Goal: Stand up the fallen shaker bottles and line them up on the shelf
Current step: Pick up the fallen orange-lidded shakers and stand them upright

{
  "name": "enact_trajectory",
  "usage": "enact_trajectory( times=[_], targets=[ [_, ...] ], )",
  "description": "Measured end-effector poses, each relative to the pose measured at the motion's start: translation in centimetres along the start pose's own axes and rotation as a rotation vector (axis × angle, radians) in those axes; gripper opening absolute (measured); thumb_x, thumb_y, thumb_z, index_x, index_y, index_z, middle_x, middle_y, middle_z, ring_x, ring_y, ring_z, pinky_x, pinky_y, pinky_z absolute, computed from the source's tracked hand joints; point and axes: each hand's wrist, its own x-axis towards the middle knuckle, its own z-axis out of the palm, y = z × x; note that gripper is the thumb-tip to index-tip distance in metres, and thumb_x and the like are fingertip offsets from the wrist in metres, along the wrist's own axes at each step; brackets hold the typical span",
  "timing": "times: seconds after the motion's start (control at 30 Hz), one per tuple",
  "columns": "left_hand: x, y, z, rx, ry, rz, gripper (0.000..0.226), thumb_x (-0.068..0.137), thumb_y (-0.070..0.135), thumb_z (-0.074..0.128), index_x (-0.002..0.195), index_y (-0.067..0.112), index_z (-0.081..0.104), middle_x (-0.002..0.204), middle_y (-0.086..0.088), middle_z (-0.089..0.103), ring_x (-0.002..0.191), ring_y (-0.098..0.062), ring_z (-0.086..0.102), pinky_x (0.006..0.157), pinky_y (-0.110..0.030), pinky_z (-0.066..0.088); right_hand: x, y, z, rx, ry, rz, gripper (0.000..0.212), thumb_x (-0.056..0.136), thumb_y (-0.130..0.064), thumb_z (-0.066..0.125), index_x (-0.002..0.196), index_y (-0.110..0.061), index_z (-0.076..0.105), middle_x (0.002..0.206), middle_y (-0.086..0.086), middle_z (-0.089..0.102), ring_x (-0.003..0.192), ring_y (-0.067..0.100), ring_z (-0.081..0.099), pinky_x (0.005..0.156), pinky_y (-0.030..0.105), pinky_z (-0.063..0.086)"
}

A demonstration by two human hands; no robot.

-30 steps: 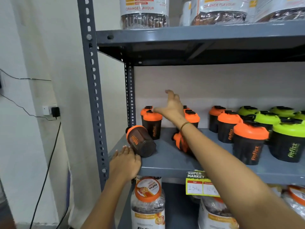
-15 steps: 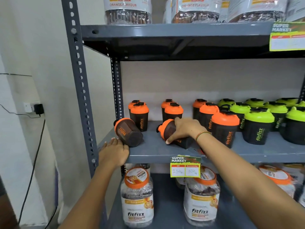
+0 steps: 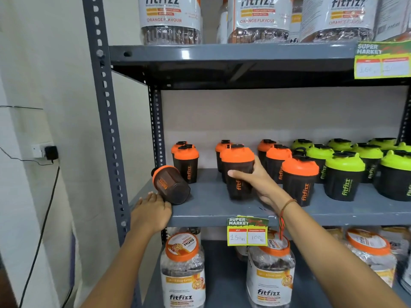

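Observation:
My right hand grips an orange-lidded black shaker bottle, which stands upright on the grey middle shelf. At the shelf's left end another orange-lidded shaker lies on its side, lid pointing back-left. My left hand rests flat on the shelf's front corner, just touching that fallen bottle's base, not gripping it. Upright orange-lidded shakers stand behind in rows.
Green-lidded shakers fill the shelf's right side. Large Fitfizz jars stand on the shelf below and on the one above. A yellow price tag hangs from the shelf edge. The grey upright post is at left.
My right hand came back from the rear row, took hold of the fallen middle bottle and tipped it upright. My left hand stayed at the shelf corner.

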Motion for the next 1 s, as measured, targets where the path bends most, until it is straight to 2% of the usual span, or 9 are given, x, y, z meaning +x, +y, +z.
enact_trajectory(
  times=[0.13, 0.27, 0.4, 0.53, 0.63, 0.73, 0.8, 0.9, 1.0],
  targets=[
    [0.0, 0.0, 0.0, -0.002, 0.003, -0.006, 0.058, 0.1, 0.035, 0.02, 0.148, 0.007, 0.034, 0.155, -0.014, 0.036, 0.143, -0.026, 0.032, 0.121, -0.042, 0.018, -0.5, 2.1, -0.6, 0.045, -0.027, 0.043, 0.096, 0.05, -0.021, 0.096, 0.127, -0.037, 0.042, 0.132, 0.006, 0.06, 0.117, 0.017, 0.062, 0.094, 0.034, 0.054],
    [-0.1, 0.1, 0.0, 0.004, 0.004, -0.01, 0.058, 0.1, 0.036, 0.02, 0.149, 0.009, 0.032, 0.156, -0.013, 0.035, 0.143, -0.026, 0.033, 0.121, -0.042, 0.018, -0.9, 2.4, -1.3, -0.044, -0.071, 0.042, 0.101, 0.046, -0.03, 0.098, 0.127, -0.043, 0.04, 0.13, -0.002, 0.059, 0.118, 0.011, 0.06, 0.084, 0.022, 0.052],
    [-0.1, 0.0, 0.0, 0.004, 0.005, -0.004, 0.057, 0.1, 0.036, 0.02, 0.148, 0.009, 0.034, 0.156, -0.013, 0.035, 0.144, -0.026, 0.032, 0.121, -0.042, 0.019, -1.6, 1.4, -1.2, -0.135, -0.014, -0.022, 0.115, 0.059, -0.039, 0.096, 0.15, -0.036, 0.026, 0.139, -0.01, 0.051, 0.127, 0.009, 0.052, 0.103, 0.03, 0.043],
    [-0.1, 0.0, 0.0, 0.006, 0.004, -0.006, 0.058, 0.1, 0.037, 0.019, 0.15, 0.009, 0.032, 0.158, -0.013, 0.032, 0.146, -0.025, 0.029, 0.121, -0.041, 0.017, -2.8, -2.8, 0.9, -0.161, 0.349, -0.369, 0.092, 0.075, -0.061, 0.076, 0.151, -0.033, 0.033, 0.149, -0.004, 0.043, 0.138, 0.011, 0.042, 0.111, 0.03, 0.034],
    [-0.1, 0.0, 0.0, -0.002, 0.002, -0.01, 0.059, 0.1, 0.038, 0.019, 0.151, 0.009, 0.029, 0.159, -0.012, 0.03, 0.147, -0.024, 0.027, 0.121, -0.04, 0.016, -2.7, -7.2, 4.2, -0.356, 0.464, -0.698, 0.062, 0.087, -0.051, 0.068, 0.141, -0.027, 0.048, 0.136, -0.006, 0.051, 0.129, 0.009, 0.048, 0.107, 0.028, 0.04],
    [-0.2, -0.1, 0.0, -0.005, 0.001, -0.015, 0.06, 0.1, 0.038, 0.019, 0.153, 0.009, 0.026, 0.16, -0.012, 0.027, 0.148, -0.023, 0.024, 0.121, -0.039, 0.014, -1.1, -10.4, 8.5, -0.501, 0.353, -0.805, 0.041, 0.086, -0.041, 0.07, 0.122, -0.021, 0.062, 0.114, -0.005, 0.063, 0.106, 0.01, 0.06, 0.094, 0.034, 0.051],
    [-0.3, -0.1, -0.1, -0.009, -0.001, -0.018, 0.061, 0.1, 0.038, 0.018, 0.153, 0.009, 0.025, 0.16, -0.011, 0.026, 0.148, -0.023, 0.023, 0.121, -0.038, 0.014, 0.2, -11.1, 11.4, -0.681, 0.155, -0.647, 0.044, 0.085, -0.05, 0.068, 0.118, -0.022, 0.065, 0.104, -0.004, 0.067, 0.095, 0.014, 0.064, 0.086, 0.039, 0.054],
    [-0.3, 0.0, -0.3, -0.024, 0.001, -0.012, 0.06, 0.1, 0.037, 0.019, 0.152, 0.008, 0.027, 0.16, -0.013, 0.028, 0.148, -0.023, 0.024, 0.121, -0.039, 0.014, 2.3, -9.9, 14.9, -1.076, -0.161, -0.32, 0.065, 0.081, -0.073, 0.059, 0.115, -0.017, 0.065, 0.107, 0.002, 0.069, 0.1, 0.024, 0.064, 0.087, 0.039, 0.053],
    [-0.2, 0.0, -0.4, -0.04, -0.003, -0.003, 0.059, 0.1, 0.035, 0.02, 0.151, 0.006, 0.028, 0.159, -0.015, 0.029, 0.147, -0.025, 0.025, 0.121, -0.039, 0.014, 3.9, -7.1, 16.8, -1.292, -0.348, -0.138, 0.074, 0.074, -0.084, 0.054, 0.087, -0.011, 0.058, 0.096, 0.007, 0.064, 0.101, 0.032, 0.064, 0.087, 0.039, 0.053]
  ],
)
